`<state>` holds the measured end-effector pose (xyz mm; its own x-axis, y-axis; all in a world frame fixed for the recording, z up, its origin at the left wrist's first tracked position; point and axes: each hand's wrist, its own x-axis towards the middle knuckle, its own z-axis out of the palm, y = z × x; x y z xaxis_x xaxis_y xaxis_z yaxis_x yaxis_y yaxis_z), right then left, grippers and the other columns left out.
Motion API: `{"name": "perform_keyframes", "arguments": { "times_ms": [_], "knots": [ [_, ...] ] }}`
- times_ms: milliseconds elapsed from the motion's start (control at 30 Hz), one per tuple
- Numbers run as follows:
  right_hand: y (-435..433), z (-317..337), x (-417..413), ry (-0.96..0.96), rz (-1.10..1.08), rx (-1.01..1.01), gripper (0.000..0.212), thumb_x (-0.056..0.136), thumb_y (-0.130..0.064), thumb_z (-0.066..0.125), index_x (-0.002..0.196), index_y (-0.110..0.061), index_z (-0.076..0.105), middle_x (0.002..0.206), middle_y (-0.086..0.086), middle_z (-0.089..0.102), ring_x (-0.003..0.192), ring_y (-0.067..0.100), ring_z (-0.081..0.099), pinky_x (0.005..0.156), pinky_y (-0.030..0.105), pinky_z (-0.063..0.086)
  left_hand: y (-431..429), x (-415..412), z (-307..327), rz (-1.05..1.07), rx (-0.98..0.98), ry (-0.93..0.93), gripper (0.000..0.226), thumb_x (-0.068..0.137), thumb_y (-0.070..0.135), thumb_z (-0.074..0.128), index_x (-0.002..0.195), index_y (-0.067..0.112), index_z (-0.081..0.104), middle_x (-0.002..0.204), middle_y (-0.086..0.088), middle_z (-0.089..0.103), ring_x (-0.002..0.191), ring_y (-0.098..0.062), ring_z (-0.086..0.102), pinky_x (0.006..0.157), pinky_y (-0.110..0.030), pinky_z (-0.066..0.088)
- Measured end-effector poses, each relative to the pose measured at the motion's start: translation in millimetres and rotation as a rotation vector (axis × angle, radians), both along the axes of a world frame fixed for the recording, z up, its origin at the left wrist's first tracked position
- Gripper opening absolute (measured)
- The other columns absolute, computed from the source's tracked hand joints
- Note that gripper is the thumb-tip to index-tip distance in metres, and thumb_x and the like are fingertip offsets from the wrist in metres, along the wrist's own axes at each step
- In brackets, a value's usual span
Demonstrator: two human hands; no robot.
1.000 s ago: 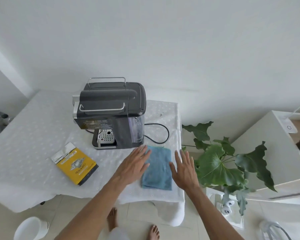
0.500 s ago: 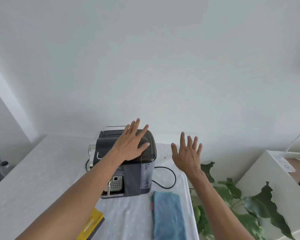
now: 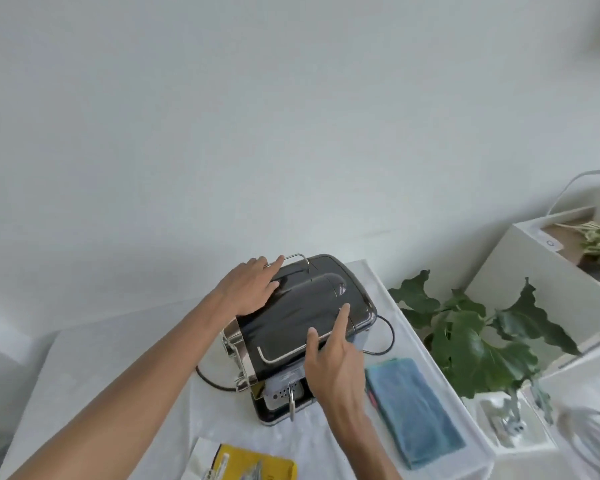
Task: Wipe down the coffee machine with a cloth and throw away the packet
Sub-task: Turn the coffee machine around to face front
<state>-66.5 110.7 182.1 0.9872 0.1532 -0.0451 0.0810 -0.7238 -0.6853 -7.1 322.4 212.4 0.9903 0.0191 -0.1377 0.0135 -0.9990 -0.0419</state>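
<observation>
Left hand: I see my left hand (image 3: 248, 289) lying flat on the top of the coffee machine (image 3: 302, 320), at its far left corner, fingers spread and reaching to the wire rail there. It grips nothing; the palm simply presses on the black lid.

Right hand: my right hand (image 3: 333, 362) sits against the near right side of the machine, index finger stretched up along the lid's edge, thumb on the top surface beside the front wire handle. The fingers are loosely apart and close on nothing I can make out.

Coffee machine: black, glossy, with chrome trim, it stands toward the far right part of the table (image 3: 111, 386), turned at an angle to the table's edges. Its drip tray faces the near edge.

Cord: a black cord (image 3: 387, 336) loops out on the right of the machine, and another stretch curves on its left.

Cloth: the blue cloth (image 3: 413, 407) lies folded flat along the table's right edge, just beside my right wrist, touched by neither hand.

Packet: the yellow packet (image 3: 250, 465) lies at the near edge, partly cut off by the frame, apart from both hands.

Plant: a large-leafed green plant (image 3: 482, 327) stands off the table's right edge.
</observation>
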Motion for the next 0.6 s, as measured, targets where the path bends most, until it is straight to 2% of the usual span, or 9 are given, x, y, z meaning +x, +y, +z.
{"name": "perform_keyframes", "arguments": {
  "times_ms": [33,100,200,267,333,400,500,600],
  "knots": [
    [6.8,-1.2,-3.7,0.001,-0.045,0.063,0.077,0.104,-0.035,0.042,0.16,-0.006,-0.002,0.054,-0.006,0.048,0.053,0.013,0.046,0.062,0.03,0.044,2.8,2.2,-0.5,-0.032,0.008,-0.035,0.057,0.106,0.036,0.028,0.157,0.023,0.009,0.137,-0.011,0.046,0.117,-0.029,0.05,0.094,-0.04,0.047],
    [19.2,-2.3,-7.3,0.022,-0.136,0.155,0.075,0.104,-0.025,0.042,0.16,-0.006,-0.003,0.054,-0.006,0.048,0.052,0.011,0.045,0.05,0.027,0.033,9.2,8.0,-2.3,-0.064,-0.011,-0.073,0.055,0.106,0.033,0.028,0.157,0.027,0.009,0.125,-0.009,0.049,0.105,-0.029,0.055,0.082,-0.041,0.051],
    [34.2,-2.9,-9.2,0.066,-0.257,0.269,0.075,0.103,-0.018,0.041,0.161,-0.013,-0.007,0.057,-0.003,0.048,0.058,0.016,0.045,0.052,0.028,0.033,18.8,16.4,-7.1,-0.077,-0.065,-0.084,0.055,0.106,0.03,0.029,0.157,0.034,0.008,0.114,-0.007,0.053,0.085,-0.031,0.061,0.069,-0.039,0.05],
    [43.1,-3.8,-10.4,0.078,-0.317,0.328,0.078,0.103,-0.018,0.043,0.161,-0.019,-0.009,0.056,-0.003,0.046,0.059,0.017,0.045,0.057,0.035,0.039,24.8,19.2,-8.6,-0.075,-0.11,-0.077,0.056,0.105,0.023,0.029,0.156,0.039,0.009,0.101,-0.007,0.057,0.078,-0.031,0.061,0.069,-0.04,0.05],
    [49.0,-3.8,-10.0,0.084,-0.363,0.367,0.08,0.102,-0.016,0.044,0.161,-0.025,-0.01,0.054,-0.003,0.042,0.056,0.015,0.042,0.057,0.038,0.042,29.9,22.3,-6.1,-0.073,-0.174,-0.066,0.064,0.101,0.013,0.03,0.154,0.043,0.013,0.076,-0.006,0.056,0.065,-0.027,0.055,0.063,-0.037,0.046],
    [51.3,-3.1,-8.5,0.084,-0.4,0.405,0.08,0.102,-0.013,0.043,0.16,-0.028,-0.009,0.054,-0.002,0.04,0.053,0.014,0.039,0.055,0.04,0.044,31.9,25.6,-0.8,-0.06,-0.253,-0.059,0.069,0.097,0.008,0.03,0.151,0.048,0.019,0.056,0.0,0.043,0.05,-0.019,0.041,0.05,-0.028,0.034],
    [49.2,-0.9,-6.0,0.078,-0.429,0.446,0.077,0.103,-0.011,0.044,0.16,-0.029,-0.004,0.053,-0.002,0.038,0.052,0.014,0.038,0.055,0.043,0.049,33.0,29.3,0.5,-0.035,-0.359,-0.077,0.069,0.094,0.007,0.032,0.148,0.049,0.029,0.049,0.005,0.038,0.045,-0.014,0.036,0.048,-0.024,0.029],
    [46.3,2.0,1.1,0.044,-0.415,0.402,0.072,0.103,-0.011,0.043,0.162,-0.025,0.004,0.051,-0.003,0.039,0.05,0.012,0.037,0.052,0.034,0.042,35.7,25.0,-4.6,0.032,-0.461,-0.111,0.069,0.091,0.008,0.034,0.144,0.052,0.037,0.046,0.005,0.04,0.043,-0.015,0.035,0.046,-0.022,0.032]
  ]
}}
